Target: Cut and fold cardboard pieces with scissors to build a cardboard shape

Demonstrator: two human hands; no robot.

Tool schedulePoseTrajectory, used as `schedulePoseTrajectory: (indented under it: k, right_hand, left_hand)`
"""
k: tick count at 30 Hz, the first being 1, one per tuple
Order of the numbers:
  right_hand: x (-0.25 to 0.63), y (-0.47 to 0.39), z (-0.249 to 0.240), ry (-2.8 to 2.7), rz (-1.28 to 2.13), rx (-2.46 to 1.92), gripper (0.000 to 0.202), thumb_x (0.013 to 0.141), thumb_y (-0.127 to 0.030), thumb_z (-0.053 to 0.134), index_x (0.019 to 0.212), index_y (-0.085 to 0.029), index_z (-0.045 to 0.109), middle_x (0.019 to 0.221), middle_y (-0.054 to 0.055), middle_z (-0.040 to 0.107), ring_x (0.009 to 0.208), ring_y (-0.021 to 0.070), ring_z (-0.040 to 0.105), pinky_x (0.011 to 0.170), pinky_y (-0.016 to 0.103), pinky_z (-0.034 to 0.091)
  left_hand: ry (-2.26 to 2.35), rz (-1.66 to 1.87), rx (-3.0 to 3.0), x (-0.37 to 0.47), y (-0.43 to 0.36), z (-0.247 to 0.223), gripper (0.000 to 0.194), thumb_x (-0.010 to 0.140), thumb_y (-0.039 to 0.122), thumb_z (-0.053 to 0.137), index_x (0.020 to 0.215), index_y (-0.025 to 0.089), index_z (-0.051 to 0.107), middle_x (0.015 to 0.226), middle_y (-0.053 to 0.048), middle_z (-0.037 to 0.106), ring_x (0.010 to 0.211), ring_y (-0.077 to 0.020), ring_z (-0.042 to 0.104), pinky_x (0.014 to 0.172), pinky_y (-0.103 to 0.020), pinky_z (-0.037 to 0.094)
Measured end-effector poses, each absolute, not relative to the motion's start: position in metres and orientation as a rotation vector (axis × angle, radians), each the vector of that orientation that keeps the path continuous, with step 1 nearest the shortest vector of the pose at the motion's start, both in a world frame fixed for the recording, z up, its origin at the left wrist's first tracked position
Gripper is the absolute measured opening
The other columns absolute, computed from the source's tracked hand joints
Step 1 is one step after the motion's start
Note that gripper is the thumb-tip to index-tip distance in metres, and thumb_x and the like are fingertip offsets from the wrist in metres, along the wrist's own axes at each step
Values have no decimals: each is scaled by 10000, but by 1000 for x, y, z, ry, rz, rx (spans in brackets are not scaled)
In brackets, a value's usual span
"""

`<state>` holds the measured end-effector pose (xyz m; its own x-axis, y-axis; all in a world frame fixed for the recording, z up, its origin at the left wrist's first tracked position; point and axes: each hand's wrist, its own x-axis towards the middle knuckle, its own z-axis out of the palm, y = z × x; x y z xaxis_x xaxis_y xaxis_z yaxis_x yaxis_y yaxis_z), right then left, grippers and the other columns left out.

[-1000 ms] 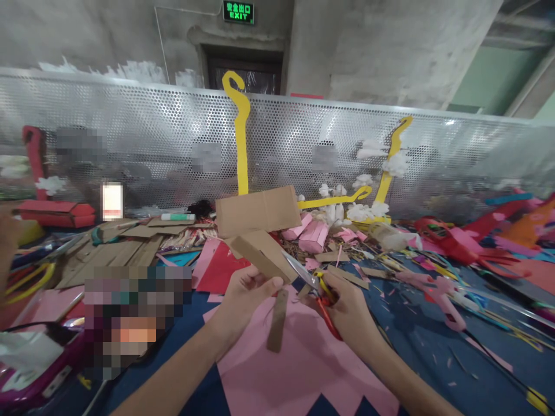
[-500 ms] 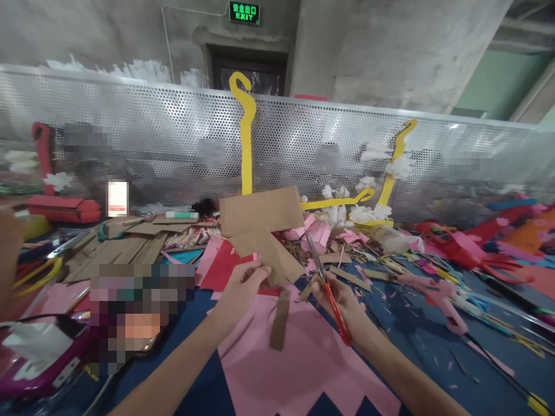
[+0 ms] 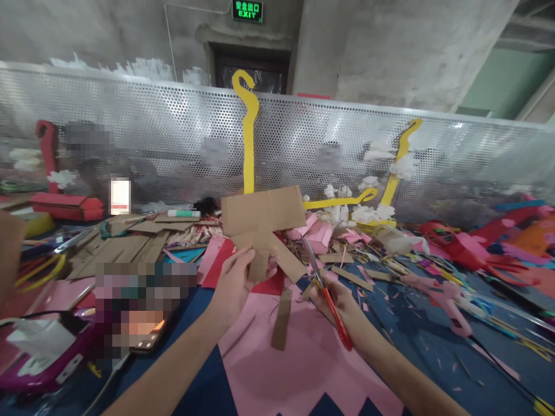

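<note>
My left hand pinches a strip of brown cardboard, which stands upright between its fingers. My right hand is closed around red-handled scissors, their blades pointing up and away, a little right of the strip. Behind the strip, a larger folded cardboard piece stands with a tall yellow paper hook rising above it. Pink paper lies below both hands, with a small cardboard strip on it. Red paper lies left of and under the held strip.
Cardboard pieces, a glue stick and a purple power strip are at the left. A pink glue gun lies right among scraps. A perforated metal barrier runs along the back.
The strip in my left hand has turned upright, showing a narrower shape. My left hand has shifted slightly left. My right hand and the scissors have hardly moved.
</note>
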<state>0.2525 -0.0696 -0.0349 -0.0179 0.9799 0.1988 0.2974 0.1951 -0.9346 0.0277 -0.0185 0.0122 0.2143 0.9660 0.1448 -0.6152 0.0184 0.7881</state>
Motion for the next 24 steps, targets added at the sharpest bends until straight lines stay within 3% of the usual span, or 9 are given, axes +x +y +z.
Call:
schedulePoseTrajectory:
  k: [4, 8, 12, 17, 24]
  right_hand:
    - [252, -70, -36, -1501, 939, -1225, 372, 821, -531, 707, 849, -197, 545, 745, -19, 480, 656, 139, 438, 598, 263, 406]
    - [252, -70, -34, -1500, 948, -1200, 381, 815, -530, 713, 838, -187, 548, 759, -7, 504, 675, 145, 457, 608, 269, 406]
    - [251, -71, -34, -1487, 937, -1240, 395, 807, -544, 714, 849, -186, 551, 755, -8, 493, 674, 145, 445, 596, 268, 396]
    - [246, -72, -28, -1486, 951, -1222, 465, 748, -619, 723, 804, -206, 516, 728, -19, 465, 644, 141, 431, 583, 275, 390]
    - [244, -72, -27, -1479, 925, -1201, 390, 762, -517, 758, 797, -213, 517, 725, -23, 501, 630, 135, 456, 613, 281, 438]
  left_hand:
    - [565, 1170, 776, 22, -23, 22, 376, 869, 265, 648, 1242, 212, 654, 1023, -81, 758, 823, -203, 724, 626, -277, 591]
    - [629, 1006, 663, 22, -29, 27, 274, 869, 302, 665, 1105, 166, 701, 1042, -96, 744, 753, -173, 699, 568, -239, 558]
    - [538, 989, 689, 25, -29, 22, 270, 897, 368, 615, 1040, 155, 700, 1074, -116, 728, 582, -119, 581, 484, -243, 468]
    - [446, 1012, 740, 25, -25, 14, 253, 877, 332, 670, 1047, 151, 716, 906, -71, 685, 602, -93, 490, 529, -225, 411]
    - [505, 1095, 878, 28, -30, 17, 231, 821, 368, 762, 881, 154, 700, 730, 11, 561, 604, -72, 477, 548, -195, 412]
